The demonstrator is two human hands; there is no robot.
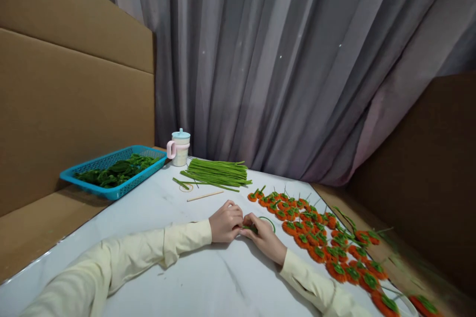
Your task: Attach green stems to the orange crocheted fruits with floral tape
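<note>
Head view, from the left edge: a cardboard panel [74, 109] stands along the white tabletop [208, 282]. A blue plastic basket [138, 180] beside it holds a heap of dark green pieces [115, 171]. Just right of the basket stands a lidded cup [180, 148] with a pink handle. Next comes a bundle of green chenille stems [217, 172] lying flat, with a thin wooden stick [205, 196] on the table in front of it.

Near the middle, the left hand [225, 222] rests on the table with its fingers curled. Its fingertips meet those of the right hand [263, 237], and both are pinched shut on a short green stem piece [250, 228] held low over the table between them. A green loop [273, 223] shows just past the right hand's fingers.

Further right, many orange fuzzy rounds with green tops [316, 240] lie in rows toward the table's right edge. A grey curtain [297, 59] hangs behind everything.
</note>
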